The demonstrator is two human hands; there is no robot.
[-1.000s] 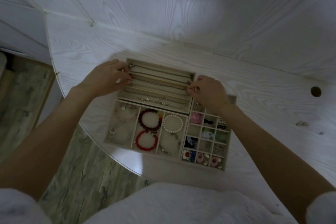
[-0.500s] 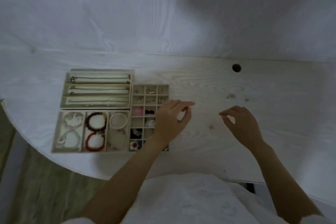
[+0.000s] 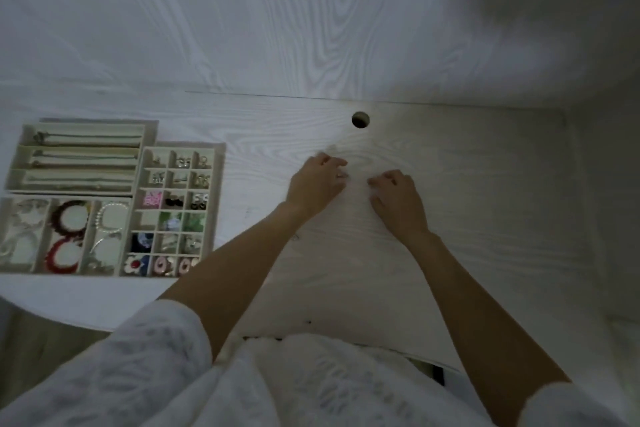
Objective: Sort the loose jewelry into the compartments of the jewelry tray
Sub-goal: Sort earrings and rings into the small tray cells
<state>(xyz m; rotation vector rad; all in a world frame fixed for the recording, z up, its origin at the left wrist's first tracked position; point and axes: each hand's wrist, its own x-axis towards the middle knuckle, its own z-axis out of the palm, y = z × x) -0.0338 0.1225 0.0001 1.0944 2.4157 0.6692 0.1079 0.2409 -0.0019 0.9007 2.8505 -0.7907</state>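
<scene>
The desk (image 3: 485,218) is whitish with a pale wavy wood grain, and the wall (image 3: 277,10) behind carries the same pattern in a cooler grey-white; the round hole (image 3: 360,120) in the desk is dark. The tray (image 3: 218,184) is cream-beige, and in it lie a dark red bead bracelet (image 3: 71,217), a brighter red one (image 3: 62,255), a white pearl bracelet (image 3: 110,218), something bright pink (image 3: 152,199), green pieces (image 3: 194,221), a dark blue piece (image 3: 142,242) and a white flower with a red centre (image 3: 134,264). The sleeve (image 3: 149,357) is white with a faint grey mottled texture.
</scene>
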